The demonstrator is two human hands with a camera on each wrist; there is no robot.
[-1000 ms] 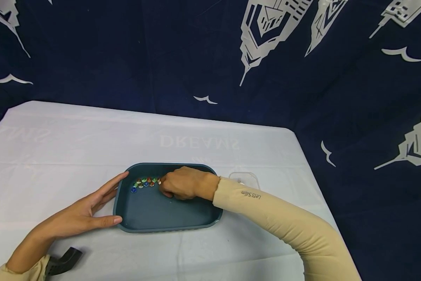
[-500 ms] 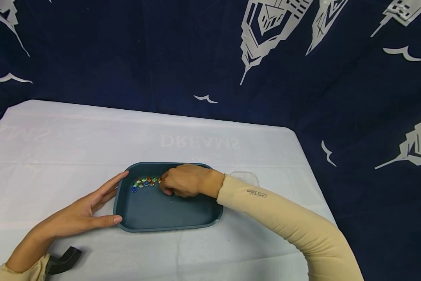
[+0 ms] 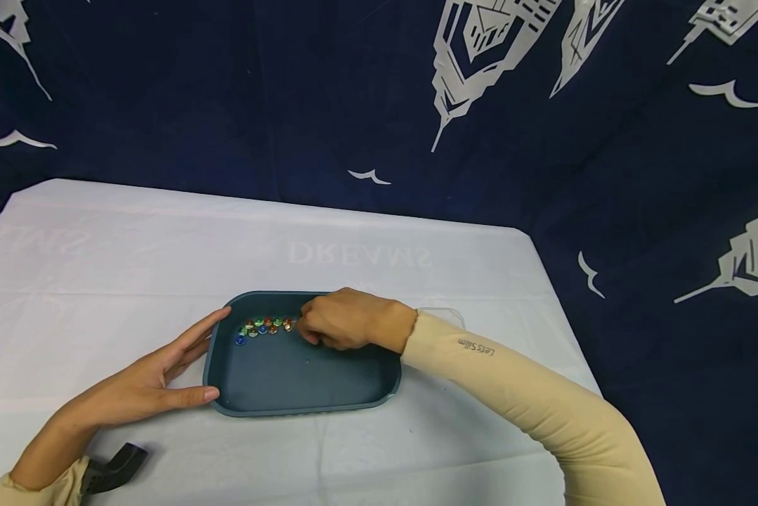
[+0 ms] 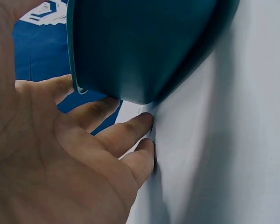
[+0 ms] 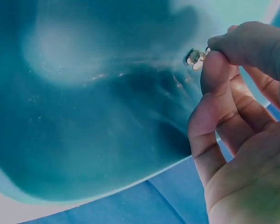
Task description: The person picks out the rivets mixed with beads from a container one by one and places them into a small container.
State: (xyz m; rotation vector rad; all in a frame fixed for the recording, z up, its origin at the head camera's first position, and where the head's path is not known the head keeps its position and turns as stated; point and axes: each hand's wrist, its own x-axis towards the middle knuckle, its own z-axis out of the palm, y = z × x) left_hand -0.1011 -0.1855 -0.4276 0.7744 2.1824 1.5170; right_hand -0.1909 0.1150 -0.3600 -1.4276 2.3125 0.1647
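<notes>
Several glass marbles [image 3: 263, 327], coloured blue, green, red and amber, lie in a bunched double row in the far left part of a dark teal tray [image 3: 303, 383]. My right hand [image 3: 347, 320] reaches into the tray at the right end of this row, fingers curled. In the right wrist view its thumb and index fingertip pinch at a shiny marble [image 5: 208, 49], mostly hidden, beside another marble [image 5: 194, 57]. My left hand [image 3: 145, 386] rests at the tray's left end, fingers spread, thumb at the near corner and fingertips along the outer wall.
A clear plastic box [image 3: 448, 314] stands right of the tray, partly behind my right sleeve [image 3: 480, 358]. A black curved piece [image 3: 116, 469] sits at my left wrist. White cloth [image 3: 164, 239] covers the table; a dark blue printed curtain [image 3: 227, 91] hangs behind it.
My right hand has shifted right and slightly away along the tray's far side, uncovering marbles at the row's right end. The left hand and the tray stay put.
</notes>
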